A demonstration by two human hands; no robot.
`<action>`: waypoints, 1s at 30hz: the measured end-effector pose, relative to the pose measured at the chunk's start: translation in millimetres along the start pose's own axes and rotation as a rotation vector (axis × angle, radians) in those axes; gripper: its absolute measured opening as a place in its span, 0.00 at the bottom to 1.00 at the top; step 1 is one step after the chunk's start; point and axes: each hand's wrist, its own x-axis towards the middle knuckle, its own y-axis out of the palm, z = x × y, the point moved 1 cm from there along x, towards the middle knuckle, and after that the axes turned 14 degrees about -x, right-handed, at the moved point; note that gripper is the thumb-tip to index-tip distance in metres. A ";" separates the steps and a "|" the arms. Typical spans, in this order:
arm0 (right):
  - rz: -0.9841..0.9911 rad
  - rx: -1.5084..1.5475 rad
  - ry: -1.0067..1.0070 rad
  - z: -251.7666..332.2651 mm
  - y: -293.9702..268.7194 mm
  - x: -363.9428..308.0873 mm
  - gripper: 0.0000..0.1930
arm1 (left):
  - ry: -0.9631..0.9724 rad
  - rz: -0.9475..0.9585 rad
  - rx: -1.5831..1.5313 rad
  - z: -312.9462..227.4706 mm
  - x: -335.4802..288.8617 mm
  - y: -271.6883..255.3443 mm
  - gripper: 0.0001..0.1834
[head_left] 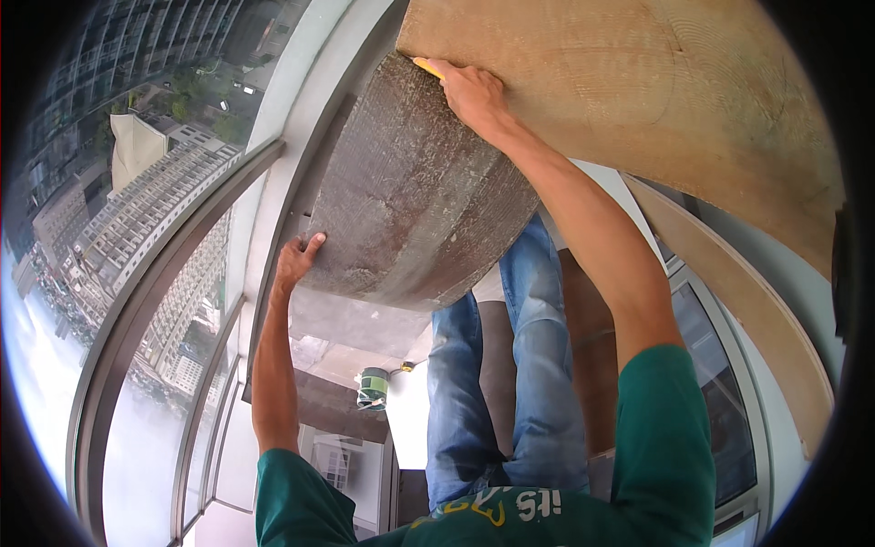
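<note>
A dark grey-brown, rough-faced board (419,187) lies in front of me, its near edge above my jeans. My left hand (296,259) is closed on its left edge near the corner, with the thumb on top. At the far end, my right hand (472,94) grips a slim yellow object (428,67), mostly hidden by the fingers, so its kind is unclear. That hand is where the dark board meets a large tan wooden board (620,82), which extends to the upper right.
A metal-framed window (169,255) on the left overlooks buildings far below. A green-and-white tub (372,387) stands on the floor beside a small yellow item (406,366). On the right are a long wooden strip (761,283) and a framed glass panel (715,383).
</note>
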 end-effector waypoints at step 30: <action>0.273 -0.100 0.200 -162.1 -44.7 -236.2 0.28 | -0.052 0.054 0.048 34.9 15.5 5.5 0.52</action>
